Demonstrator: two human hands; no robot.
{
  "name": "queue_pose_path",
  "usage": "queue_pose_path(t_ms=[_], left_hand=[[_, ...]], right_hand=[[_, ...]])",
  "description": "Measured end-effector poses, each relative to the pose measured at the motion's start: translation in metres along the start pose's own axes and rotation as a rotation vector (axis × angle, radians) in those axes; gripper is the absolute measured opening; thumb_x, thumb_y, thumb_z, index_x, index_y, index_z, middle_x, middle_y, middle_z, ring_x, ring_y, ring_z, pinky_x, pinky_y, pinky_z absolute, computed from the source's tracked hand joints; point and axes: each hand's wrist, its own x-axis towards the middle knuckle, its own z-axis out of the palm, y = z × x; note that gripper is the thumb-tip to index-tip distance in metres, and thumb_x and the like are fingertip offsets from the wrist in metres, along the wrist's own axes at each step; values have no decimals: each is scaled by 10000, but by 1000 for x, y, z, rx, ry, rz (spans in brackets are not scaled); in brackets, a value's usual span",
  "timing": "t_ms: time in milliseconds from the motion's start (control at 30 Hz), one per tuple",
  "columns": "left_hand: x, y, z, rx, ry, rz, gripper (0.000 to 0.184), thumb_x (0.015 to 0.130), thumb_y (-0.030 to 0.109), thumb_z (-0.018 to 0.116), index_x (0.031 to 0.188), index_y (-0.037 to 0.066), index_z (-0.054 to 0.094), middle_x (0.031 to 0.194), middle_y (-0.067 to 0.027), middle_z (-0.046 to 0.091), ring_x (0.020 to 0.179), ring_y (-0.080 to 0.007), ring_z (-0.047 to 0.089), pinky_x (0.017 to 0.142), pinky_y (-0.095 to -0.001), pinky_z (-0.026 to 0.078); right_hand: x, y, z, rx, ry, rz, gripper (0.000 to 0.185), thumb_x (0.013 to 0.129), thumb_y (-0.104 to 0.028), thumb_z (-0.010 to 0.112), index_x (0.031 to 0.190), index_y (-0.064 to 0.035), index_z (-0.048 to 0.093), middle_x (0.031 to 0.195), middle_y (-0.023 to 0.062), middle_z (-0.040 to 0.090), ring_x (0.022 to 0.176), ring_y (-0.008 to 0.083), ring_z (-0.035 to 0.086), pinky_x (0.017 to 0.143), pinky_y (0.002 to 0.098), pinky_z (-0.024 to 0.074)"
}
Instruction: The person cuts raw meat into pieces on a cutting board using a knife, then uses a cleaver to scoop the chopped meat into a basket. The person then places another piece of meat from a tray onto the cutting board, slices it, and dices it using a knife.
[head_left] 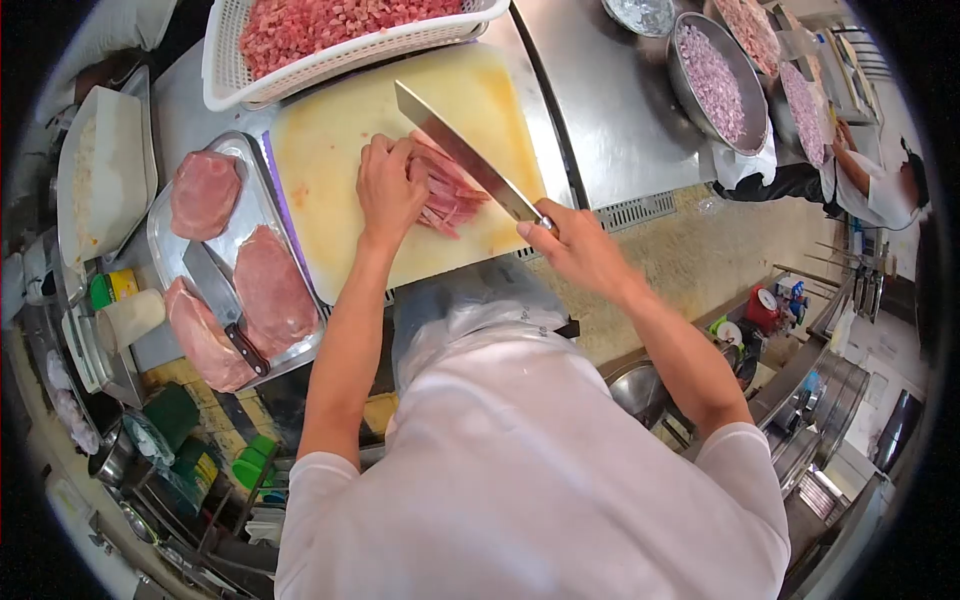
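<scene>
My right hand [575, 245] is wrapped round the handle of a broad-bladed kitchen knife [455, 145]. The blade slants up and left, over or against a pile of raw pink meat strips [455, 200]; whether it touches them I cannot tell. With curled fingers, my left hand [388, 185] grips the left side of this meat and partly hides it. Both hands are over a yellowish cutting board [325, 140]. Left of the board, a metal tray [160, 235] bears several large raw meat pieces [272, 290] and a second knife [212, 280] with a dark handle.
A white plastic basket [225, 75] of diced meat stands at the board's far edge. Steel bowls [745, 145] of chopped, pale purple pieces are at upper right, near another person [865, 180]. A white tub [105, 175] sits at far left.
</scene>
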Motion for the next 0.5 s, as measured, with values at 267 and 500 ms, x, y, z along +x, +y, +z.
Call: queue_pose_path(t_ms=[267, 500], left_hand=[[-3, 2, 5, 107, -32, 42, 252, 872, 42, 616, 1106, 15, 703, 987, -198, 539, 978, -390, 570, 846, -494, 490], [-7, 1, 11, 131, -40, 9, 339, 820, 36, 651, 1155, 50, 703, 998, -172, 528, 971, -386, 556, 846, -500, 485]], right_hand=[[2, 8, 1, -19, -93, -40, 425, 1070, -359, 581, 1072, 62, 634, 732, 266, 639, 728, 412, 649, 704, 505, 495], [14, -10, -16, 23, -206, -33, 430, 1080, -326, 561, 1017, 98, 603, 789, 323, 661, 806, 489, 681, 755, 521, 519]])
